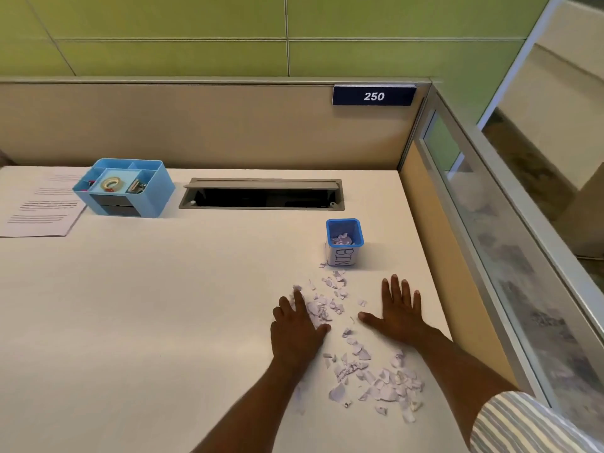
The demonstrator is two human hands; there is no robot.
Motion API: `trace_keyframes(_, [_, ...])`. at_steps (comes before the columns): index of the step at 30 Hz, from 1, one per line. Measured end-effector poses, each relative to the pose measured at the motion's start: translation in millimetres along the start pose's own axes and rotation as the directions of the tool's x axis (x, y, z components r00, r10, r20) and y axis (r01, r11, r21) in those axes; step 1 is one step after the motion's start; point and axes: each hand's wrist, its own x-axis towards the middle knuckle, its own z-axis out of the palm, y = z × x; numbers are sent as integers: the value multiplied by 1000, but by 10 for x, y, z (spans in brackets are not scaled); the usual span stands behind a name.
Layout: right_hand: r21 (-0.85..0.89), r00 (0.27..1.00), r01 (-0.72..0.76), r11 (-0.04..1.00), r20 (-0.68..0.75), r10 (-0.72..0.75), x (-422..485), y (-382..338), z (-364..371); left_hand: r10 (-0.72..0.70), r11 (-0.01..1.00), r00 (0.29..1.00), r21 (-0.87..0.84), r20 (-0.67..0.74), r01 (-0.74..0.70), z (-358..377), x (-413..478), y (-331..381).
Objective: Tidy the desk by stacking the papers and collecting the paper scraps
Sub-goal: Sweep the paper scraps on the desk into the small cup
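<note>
Torn pale-lilac paper scraps [361, 353] strewn in a loose band over the right side of the off-white tabletop [163, 305]. Spread from just in front of a small square blue-rimmed plastic bin [343, 253] down toward the near edge, thickest beside the right forearm.

Left hand [297, 325] laid palm-down on the upper cluster, fingers [299, 300] lightly bent and pressing on scraps, gripping nothing. Right hand [400, 313] flat on bare tabletop just right of the band, fingers straight and spread, thumb pointing inward toward the scraps, holding nothing.

Bin upright beyond both hands, white label lettered "BIN", a few scraps already inside, one stray piece at its base on the left.

White printed papers [39, 204] lying flat at the far left, well apart from the scraps, just beside a light-blue plastic desk organiser [153, 191]. In the organiser's top compartments, a roll of clear tape [111, 184] and some metal clips [137, 186].

Farther back, between organiser and bin, a grey cable hatch [261, 194] set into the tabletop, lid raised. Behind it, a beige partition [196, 125] carrying a dark-blue plate [374, 96] marked "250". Along the right side, a metal-framed glass panel [523, 256]. At the lower right corner, a striped sleeve [523, 423] on the right arm.
</note>
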Motion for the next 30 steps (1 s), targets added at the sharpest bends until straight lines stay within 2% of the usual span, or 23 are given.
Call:
trace_keyframes(5, [-34,1000,-14,999,-20,13,11,1,26,167,986,985,23,31,-168,-42,140,-20])
trace_keyframes(10, [-34,999,-11,999,-39,10,8,15,42,336,919,942,213,10,-331,23,231,-42])
trace_keyframes(13, [-37,999,-7,999,-44,6,19,21,41,327,916,938,206,117,-345,91,264,-114])
trace_keyframes(15, [-38,999,-7,999,-47,5,19,32,50,336,901,932,240,138,-361,86,283,-131])
trace_keyframes(20, [-30,998,-1,1000,-55,-1,19,41,68,403,885,913,228,61,-406,-51,331,-167])
trace_keyframes(24, [-35,999,-8,999,-45,7,22,36,55,347,920,938,196,-10,-339,-58,320,-221])
trace_keyframes(28, [-36,999,-10,999,-36,9,8,29,40,283,931,940,181,192,-317,-65,387,-317])
trace_keyframes(30, [-34,999,-10,999,-31,9,5,30,36,296,925,927,174,230,-339,-85,384,-328])
